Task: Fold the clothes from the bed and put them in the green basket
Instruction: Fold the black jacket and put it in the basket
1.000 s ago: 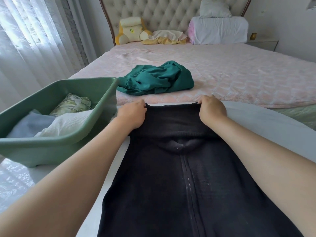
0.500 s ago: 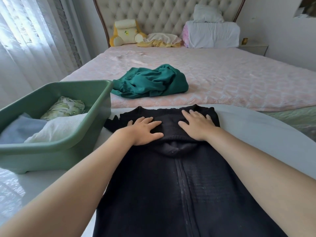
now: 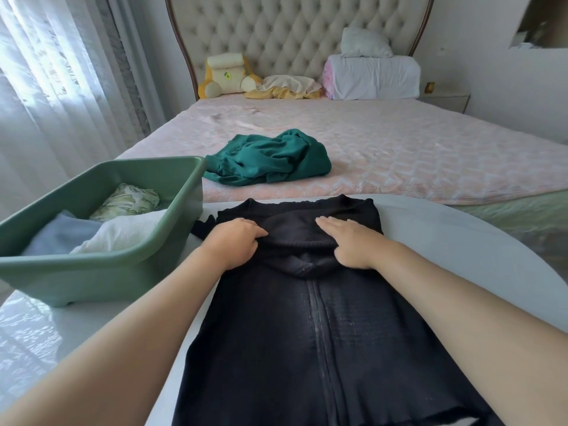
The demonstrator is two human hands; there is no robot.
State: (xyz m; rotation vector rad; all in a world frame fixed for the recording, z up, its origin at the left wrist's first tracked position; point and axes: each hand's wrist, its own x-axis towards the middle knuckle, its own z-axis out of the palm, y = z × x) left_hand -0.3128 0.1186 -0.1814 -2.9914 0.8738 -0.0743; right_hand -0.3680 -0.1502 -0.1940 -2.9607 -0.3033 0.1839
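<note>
A black zip-front garment (image 3: pixel 322 333) lies flat on a white table (image 3: pixel 461 256) in front of me, its far end folded back toward me. My left hand (image 3: pixel 233 242) and my right hand (image 3: pixel 347 242) press flat on that folded part, fingers straight. The green basket (image 3: pixel 101 262) stands on the table at the left and holds several folded clothes. A crumpled teal garment (image 3: pixel 270 158) lies on the pink bed (image 3: pixel 415 149) beyond the table.
Pillows, a folded white blanket (image 3: pixel 373 76) and a yellow plush toy (image 3: pixel 226 75) sit against the tufted headboard. White curtains (image 3: pixel 46 87) hang at the left. A nightstand (image 3: pixel 445 98) stands at the back right.
My hands let go of the black garment's far edge, which now lies folded back, and slid toward me to press flat on the fold.
</note>
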